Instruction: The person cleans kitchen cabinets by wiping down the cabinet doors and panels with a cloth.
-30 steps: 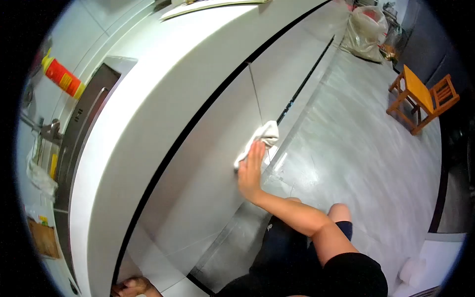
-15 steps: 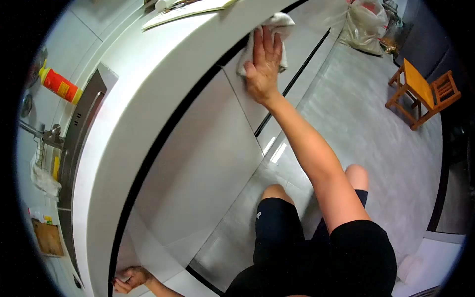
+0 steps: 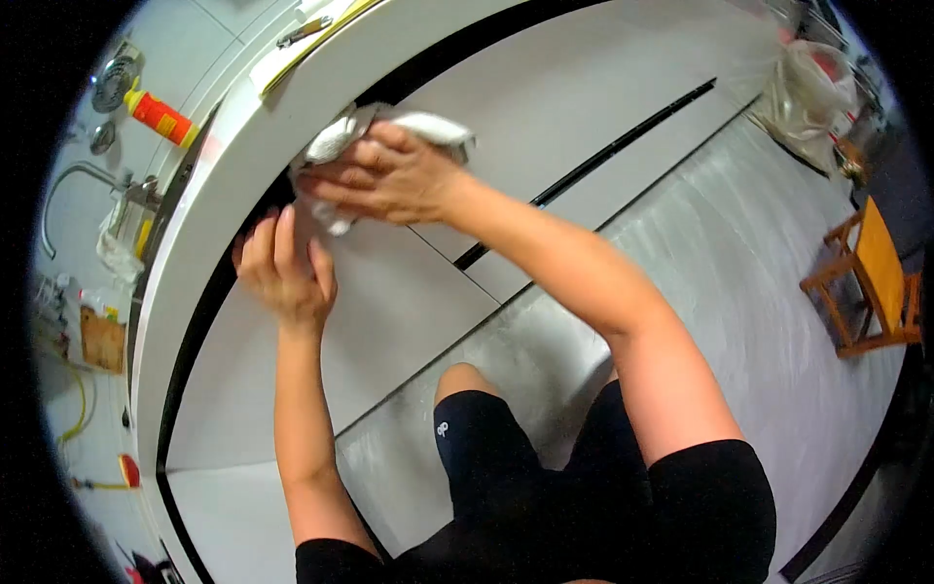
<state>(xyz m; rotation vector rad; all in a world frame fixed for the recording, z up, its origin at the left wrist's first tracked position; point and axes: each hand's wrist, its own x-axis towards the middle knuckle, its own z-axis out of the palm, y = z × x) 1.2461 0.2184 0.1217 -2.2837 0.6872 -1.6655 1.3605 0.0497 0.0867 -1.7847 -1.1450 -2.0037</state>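
Observation:
My right hand [image 3: 399, 180] presses a white cloth [image 3: 433, 128] against the top of the white cabinet front, by the dark groove [image 3: 209, 292] under the countertop. The cloth is bunched and sticks out above and below the fingers. To its left, my left hand [image 3: 290, 268] holds nothing that I can see. Its fingers are stretched and slightly apart, with the tips at the dark groove above a cabinet door [image 3: 341, 321]. My left hand is a little blurred.
The white countertop edge [image 3: 180, 234] curves along the left. A red and yellow bottle [image 3: 161, 119], a faucet [image 3: 83, 170] and a wooden board [image 3: 102, 341] are behind it. On the grey floor [image 3: 700, 321] stand a wooden chair [image 3: 880, 268] and a plastic bag [image 3: 793, 102].
My right hand has moved the cloth left along the cabinet top. My left hand has come up from the lower left to near the cloth, its fingers now stretched. The view has shifted.

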